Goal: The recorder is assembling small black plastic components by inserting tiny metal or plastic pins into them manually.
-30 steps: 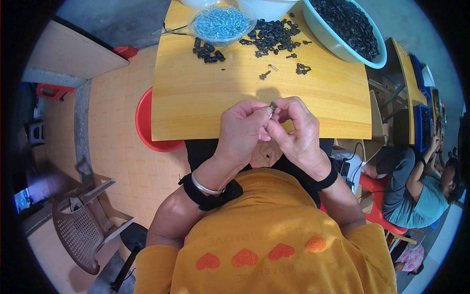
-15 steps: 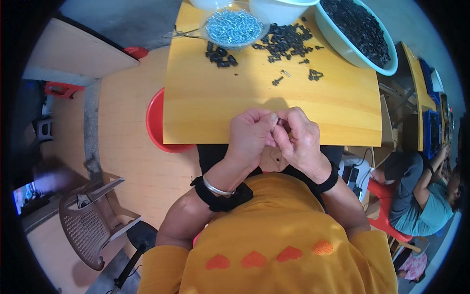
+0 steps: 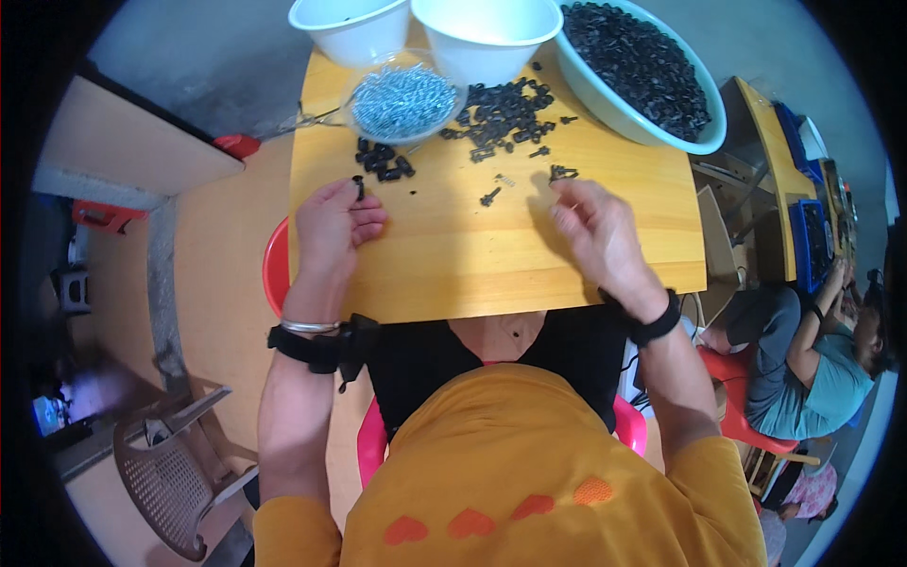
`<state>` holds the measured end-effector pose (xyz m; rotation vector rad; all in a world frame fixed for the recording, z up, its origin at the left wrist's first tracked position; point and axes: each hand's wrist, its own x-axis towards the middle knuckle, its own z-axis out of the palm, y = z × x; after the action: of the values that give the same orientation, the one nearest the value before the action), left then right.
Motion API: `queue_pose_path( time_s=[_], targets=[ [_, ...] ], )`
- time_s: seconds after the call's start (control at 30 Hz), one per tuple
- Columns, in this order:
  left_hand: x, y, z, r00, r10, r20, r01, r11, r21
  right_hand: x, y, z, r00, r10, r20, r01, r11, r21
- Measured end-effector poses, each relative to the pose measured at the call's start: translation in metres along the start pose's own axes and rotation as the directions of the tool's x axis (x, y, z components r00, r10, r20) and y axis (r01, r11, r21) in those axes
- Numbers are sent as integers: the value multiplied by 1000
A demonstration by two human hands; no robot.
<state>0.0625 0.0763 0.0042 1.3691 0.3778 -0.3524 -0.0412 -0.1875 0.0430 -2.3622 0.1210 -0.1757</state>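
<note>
My left hand [image 3: 335, 225] rests on the yellow wooden table [image 3: 472, 255] and pinches a small black plastic part [image 3: 358, 184] between thumb and fingers, just below a small group of assembled black parts [image 3: 383, 161]. My right hand [image 3: 595, 231] hovers over the table with fingers spread, blurred, its fingertips near a loose black part [image 3: 562, 173] and a short way from another [image 3: 489, 197]. A heap of black parts [image 3: 501, 109] lies farther back. A clear dish of silvery screws [image 3: 402, 97] stands behind the left hand.
A large pale bowl [image 3: 699, 132] full of black parts stands at the back right. Two white bowls [image 3: 354, 28] [image 3: 487, 33] sit at the table's far edge. A red stool [image 3: 274, 269] is left of the table, a brown chair [image 3: 165, 463] lower left. Another person [image 3: 803, 350] sits at right.
My hands were together at the table's near edge. They have parted: the left moved forward-left holding a black part, the right reached forward-right toward the loose parts.
</note>
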Motion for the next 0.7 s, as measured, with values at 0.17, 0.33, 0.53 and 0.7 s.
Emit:
queue_pose_path(
  time_s=[0.17, 0.33, 0.53, 0.7],
  targets=[
    [6, 14, 15, 998, -29, 63, 27, 999, 30, 52, 50, -25, 984, -129, -123, 95, 964, -250],
    [-2, 3, 14, 997, -12, 76, 8, 998, 55, 81, 63, -16, 944, -329, 11, 311, 882, -354],
    [-2, 2, 16, 996, 27, 86, -33, 998, 62, 115, 62, 8, 977, -171, 131, 207, 912, -355],
    [-3, 2, 14, 994, 29, 110, -31, 999, 24, 125, 65, 14, 966, -100, 238, 197, 880, -432]
  ],
)
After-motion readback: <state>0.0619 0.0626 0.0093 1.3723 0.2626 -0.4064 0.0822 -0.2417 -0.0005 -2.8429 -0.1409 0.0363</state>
